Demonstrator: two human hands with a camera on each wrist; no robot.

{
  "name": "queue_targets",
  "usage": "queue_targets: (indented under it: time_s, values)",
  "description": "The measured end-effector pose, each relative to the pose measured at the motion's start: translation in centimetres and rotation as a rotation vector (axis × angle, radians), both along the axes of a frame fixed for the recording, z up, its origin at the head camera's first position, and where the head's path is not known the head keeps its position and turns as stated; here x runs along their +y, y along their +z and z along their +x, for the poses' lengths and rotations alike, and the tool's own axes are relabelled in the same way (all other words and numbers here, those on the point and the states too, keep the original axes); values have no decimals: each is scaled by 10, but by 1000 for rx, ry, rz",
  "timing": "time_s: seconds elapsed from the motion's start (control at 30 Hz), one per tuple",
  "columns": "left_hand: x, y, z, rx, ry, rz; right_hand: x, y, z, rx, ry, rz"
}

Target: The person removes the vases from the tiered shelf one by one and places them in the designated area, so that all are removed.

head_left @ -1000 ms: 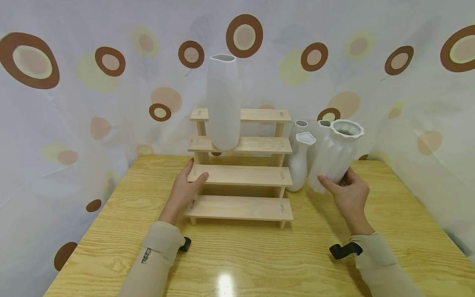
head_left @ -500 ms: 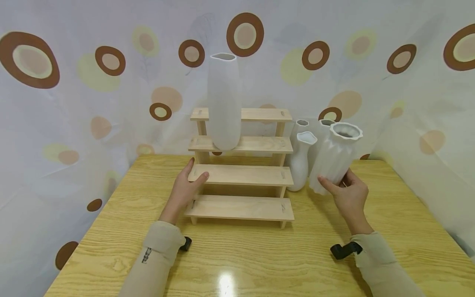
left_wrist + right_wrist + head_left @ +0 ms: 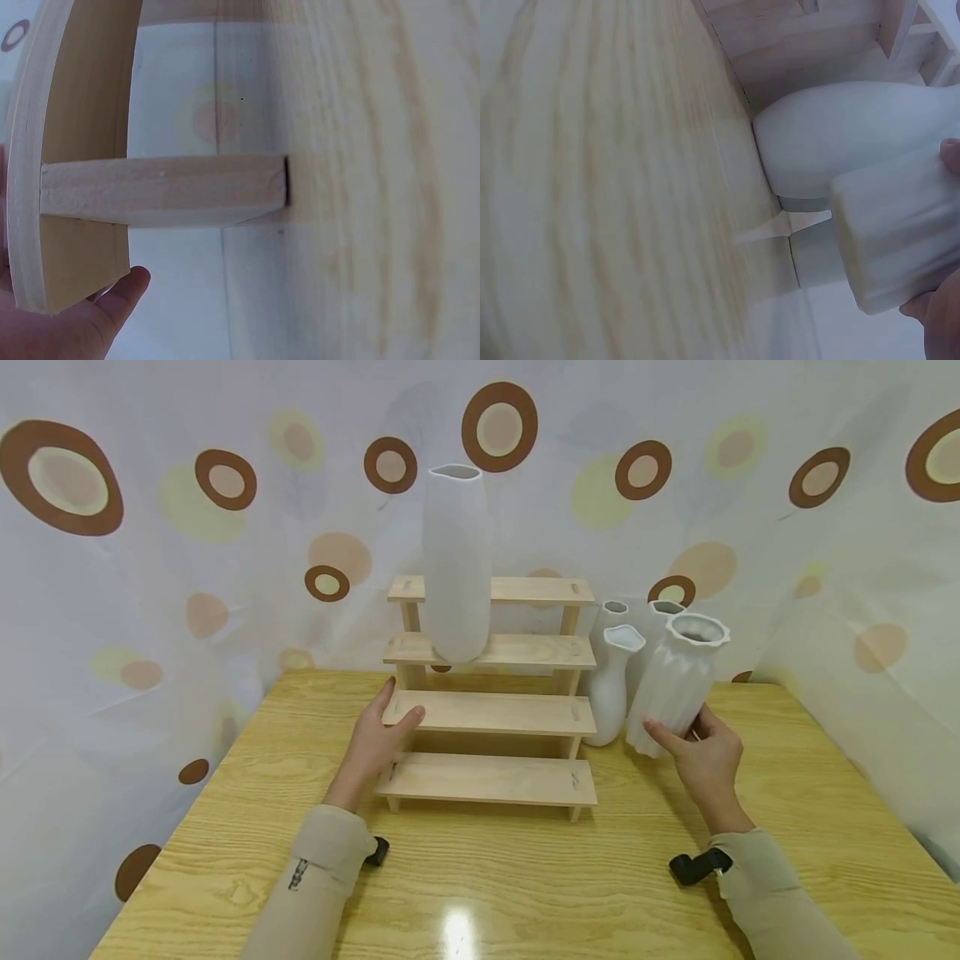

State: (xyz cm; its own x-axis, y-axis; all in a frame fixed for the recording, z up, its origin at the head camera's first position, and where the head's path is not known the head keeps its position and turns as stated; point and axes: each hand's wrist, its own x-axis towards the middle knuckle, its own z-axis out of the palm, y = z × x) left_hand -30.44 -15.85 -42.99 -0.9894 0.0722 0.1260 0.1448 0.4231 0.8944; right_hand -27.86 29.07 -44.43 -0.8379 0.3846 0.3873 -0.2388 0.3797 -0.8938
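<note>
My left hand [image 3: 372, 742] grips the left end of a stepped wooden shelf [image 3: 491, 710], thumb on top of the second board from the bottom. In the left wrist view, fingers [image 3: 124, 296] come round the board's end. On the right, my right hand [image 3: 708, 756] holds a fluted white vase [image 3: 675, 685] by its lower side, thumb in front. That vase leans with its scalloped mouth to the right, and the right wrist view shows its base [image 3: 847, 240] off the table. A tall white vase [image 3: 457, 568] stands on the shelf's second board from the top.
A curvy white vase [image 3: 606, 697] with a wavy rim stands right beside the shelf. Two more white vases, a narrow-necked one [image 3: 613, 608] and another [image 3: 666, 608], are partly hidden behind. A patterned cloth [image 3: 285, 527] hangs behind the wooden table [image 3: 450, 860].
The fluted vase has come down slightly and tilts a little less, my right hand still around it. My left hand keeps its place on the shelf.
</note>
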Motion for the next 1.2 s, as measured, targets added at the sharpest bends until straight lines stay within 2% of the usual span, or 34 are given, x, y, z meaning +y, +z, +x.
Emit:
queue_targets:
  time_s: [0.03,0.3,0.67,0.93,1.2]
  values:
    - [0,0,0,-2,0,0,3,-5,-3,0,0,1]
    - [0,0,0,-13,-2,11,3,-8,-2,-19,7,57]
    - [0,0,0,-11,-3,14,8,-16,-5,-104,31,84]
    - [0,0,0,-2,-6,11,8,-20,-6,-60,73,68]
    - [0,1,0,-10,-3,13,8,-22,-7,-111,71,49]
